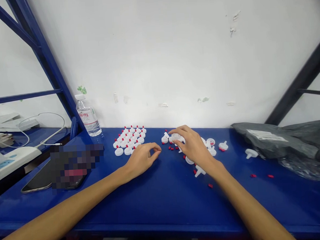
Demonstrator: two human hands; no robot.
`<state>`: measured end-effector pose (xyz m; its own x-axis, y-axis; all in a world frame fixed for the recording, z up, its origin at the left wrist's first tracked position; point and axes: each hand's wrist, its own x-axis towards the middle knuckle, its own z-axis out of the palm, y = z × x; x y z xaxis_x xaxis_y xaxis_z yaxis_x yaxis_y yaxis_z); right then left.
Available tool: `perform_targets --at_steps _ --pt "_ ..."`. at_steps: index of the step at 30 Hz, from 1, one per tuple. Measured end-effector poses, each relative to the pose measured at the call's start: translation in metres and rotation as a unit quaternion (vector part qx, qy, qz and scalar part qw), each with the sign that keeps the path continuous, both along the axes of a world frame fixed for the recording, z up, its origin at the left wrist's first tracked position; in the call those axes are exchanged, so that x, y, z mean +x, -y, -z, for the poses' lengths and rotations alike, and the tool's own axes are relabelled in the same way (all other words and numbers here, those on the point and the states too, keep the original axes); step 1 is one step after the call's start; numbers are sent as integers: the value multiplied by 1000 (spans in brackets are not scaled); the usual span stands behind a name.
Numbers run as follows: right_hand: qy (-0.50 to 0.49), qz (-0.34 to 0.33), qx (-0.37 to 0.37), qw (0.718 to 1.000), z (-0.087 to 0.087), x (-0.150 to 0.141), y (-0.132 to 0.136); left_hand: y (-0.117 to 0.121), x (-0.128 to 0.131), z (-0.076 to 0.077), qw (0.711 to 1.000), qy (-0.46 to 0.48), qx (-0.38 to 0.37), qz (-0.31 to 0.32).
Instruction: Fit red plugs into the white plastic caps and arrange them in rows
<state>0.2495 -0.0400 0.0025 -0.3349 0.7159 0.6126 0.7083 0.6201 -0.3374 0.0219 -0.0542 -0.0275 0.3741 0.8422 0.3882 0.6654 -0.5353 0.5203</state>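
Observation:
My left hand (142, 159) is near the table's middle, its thumb and curled fingers almost meeting; whatever might be between the tips is hidden. Just behind it stand rows of round white caps (127, 139) with small red tips pointing up. Over a loose pile hovers my right hand (192, 145), thumb and fingers apart around white pieces, with none visibly gripped. The pile has white caps with narrow spouts (199, 171), some lying on their sides, and small red tips (210, 185) scattered among them. Part of it is hidden beneath my right hand.
A water bottle (88, 116) stands at the back left by the wall. Dark phones (39, 176) and a power strip (14, 161) with white cables lie to the left. On the right is a dark plastic bag (284, 142), with a stray white cap (251, 153) beside it.

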Motion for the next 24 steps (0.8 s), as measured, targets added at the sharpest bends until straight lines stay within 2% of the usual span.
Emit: perform_targets --at_steps 5,9,13,19,24 --pt "-33 11 -7 999 -4 1 0 2 0 -9 988 126 -89 -7" --pt "-17 21 -39 999 -5 -4 4 -1 -2 -11 946 269 -181 19" --pt "37 18 -32 999 0 -9 6 -5 -6 -10 903 370 -219 7" --pt "48 -35 20 998 2 -11 6 -4 -6 -9 876 403 -264 28" --pt "51 -55 20 997 1 -11 8 2 -1 -9 868 398 -290 56"
